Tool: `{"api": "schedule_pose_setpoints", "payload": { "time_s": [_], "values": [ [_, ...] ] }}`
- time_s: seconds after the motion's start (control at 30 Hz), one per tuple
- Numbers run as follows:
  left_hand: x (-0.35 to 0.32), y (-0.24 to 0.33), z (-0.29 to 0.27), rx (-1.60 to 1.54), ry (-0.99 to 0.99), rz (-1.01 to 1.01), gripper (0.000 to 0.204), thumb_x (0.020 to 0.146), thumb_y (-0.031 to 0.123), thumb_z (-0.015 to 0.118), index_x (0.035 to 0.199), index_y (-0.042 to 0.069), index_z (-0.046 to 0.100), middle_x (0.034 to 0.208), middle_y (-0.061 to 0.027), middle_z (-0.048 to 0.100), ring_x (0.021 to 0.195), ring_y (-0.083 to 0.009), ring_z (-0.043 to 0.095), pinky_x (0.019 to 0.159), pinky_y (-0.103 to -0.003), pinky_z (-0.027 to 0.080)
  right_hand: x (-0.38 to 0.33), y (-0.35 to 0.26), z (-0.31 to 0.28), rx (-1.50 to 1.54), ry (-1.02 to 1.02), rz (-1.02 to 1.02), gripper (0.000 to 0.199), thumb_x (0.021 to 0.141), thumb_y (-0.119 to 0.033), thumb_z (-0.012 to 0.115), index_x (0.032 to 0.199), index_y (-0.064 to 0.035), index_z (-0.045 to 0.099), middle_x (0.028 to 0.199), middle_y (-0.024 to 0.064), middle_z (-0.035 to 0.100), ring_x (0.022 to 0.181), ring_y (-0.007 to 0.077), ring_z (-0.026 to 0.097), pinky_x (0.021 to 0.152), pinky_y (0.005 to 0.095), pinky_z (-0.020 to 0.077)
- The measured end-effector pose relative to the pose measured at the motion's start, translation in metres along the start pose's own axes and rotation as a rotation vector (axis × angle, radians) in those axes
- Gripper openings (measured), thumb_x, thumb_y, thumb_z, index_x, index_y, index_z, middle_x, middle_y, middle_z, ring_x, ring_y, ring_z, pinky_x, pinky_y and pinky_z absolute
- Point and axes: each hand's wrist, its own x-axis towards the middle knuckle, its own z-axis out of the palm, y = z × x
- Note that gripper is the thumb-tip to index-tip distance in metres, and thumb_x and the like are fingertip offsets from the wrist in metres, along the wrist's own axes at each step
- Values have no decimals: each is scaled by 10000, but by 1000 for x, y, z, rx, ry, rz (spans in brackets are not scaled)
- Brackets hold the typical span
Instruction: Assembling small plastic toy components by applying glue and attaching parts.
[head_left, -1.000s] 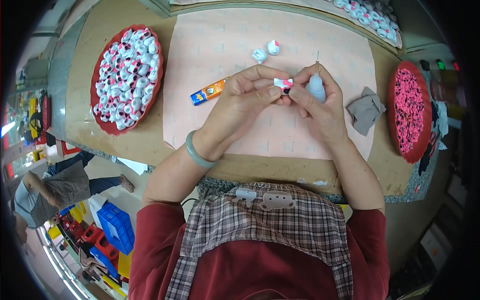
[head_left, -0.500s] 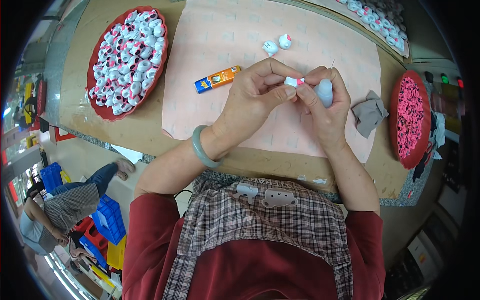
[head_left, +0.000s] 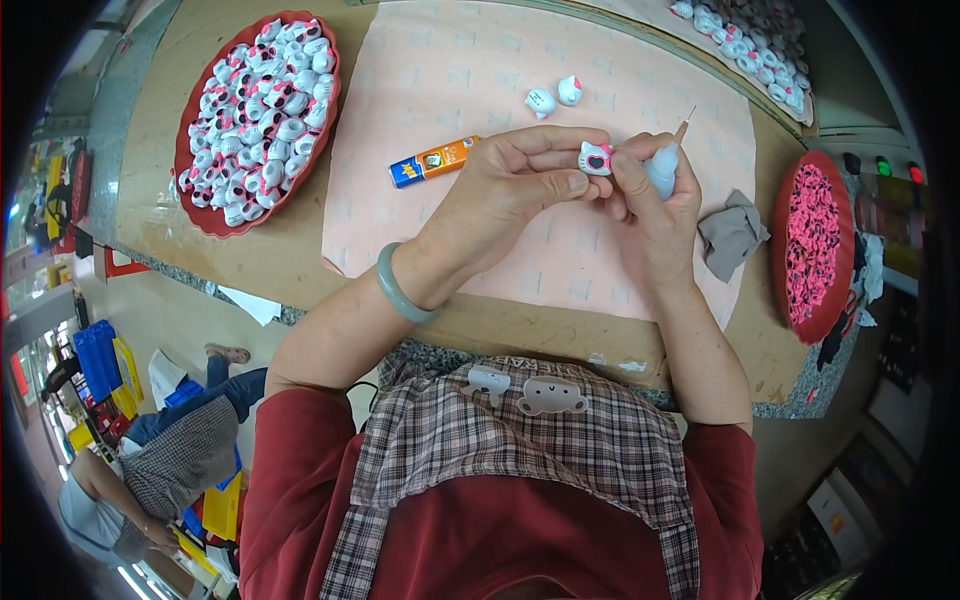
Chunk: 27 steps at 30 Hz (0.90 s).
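Observation:
A small white cat-head piece (head_left: pixel 594 158), with a dark face patch edged in pink, is pinched between the thumb and fingers of my left hand (head_left: pixel 510 185). My right hand (head_left: pixel 655 215) touches the piece's right side with its thumb. Tucked in that same hand is a pale squeeze bottle (head_left: pixel 661 172), whose thin needle tip points up and to the right. Beyond my hands, two white pieces (head_left: pixel 541 102) (head_left: pixel 570 91) lie on the pink sheet (head_left: pixel 450 60). An orange and blue box (head_left: pixel 433 161) lies left of my left wrist.
A red scalloped tray (head_left: pixel 190 212) heaped with white pieces is at the left. At the right are a grey cloth (head_left: pixel 733 235) and a red tray (head_left: pixel 843 250) of pink and black parts. More white pieces (head_left: pixel 750 55) line the far right. Another person (head_left: pixel 190 460) bends at lower left.
The cat-head piece has turned, and its dark face patch now shows. The bottle has tilted, with more of its nozzle visible. The other person has shifted to the right.

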Motion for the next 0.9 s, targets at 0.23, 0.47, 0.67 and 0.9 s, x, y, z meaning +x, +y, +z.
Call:
{"api": "schedule_pose_setpoints", "payload": {
  "time_s": [0.23,0.47,0.67,0.9],
  "values": [
    [1,-2,-5,-102,-20,-26,339,829,-23,584,1167,-20,547,1045,-107,628,918,-135,598,832,-250,477,-1,3,0,-2,32,-105,49,872,-50,580,851,-22,547,739,46,572,538,67,454,490,206,360],
    [1,-1,-2,27,-63,36,299,816,-27,599,1111,7,567,1073,-96,615,965,-128,579,856,-257,472,-6,1,-1,54,8,-183,58,888,-74,556,893,-17,556,774,46,572,555,66,445,500,213,360],
    [0,2,-1,145,-67,108,269,823,-26,597,1087,15,564,1079,-119,609,1013,-136,569,896,-267,466,-8,0,-4,76,29,-157,95,895,-109,554,917,-17,563,745,27,552,559,66,446,500,213,353],
    [1,3,-1,286,-97,281,249,828,-51,582,1070,4,561,1086,-125,598,1022,-149,570,894,-268,471,-4,0,-3,76,29,-115,98,895,-111,552,922,-18,559,698,4,513,559,65,439,505,213,343]
  ]
}}
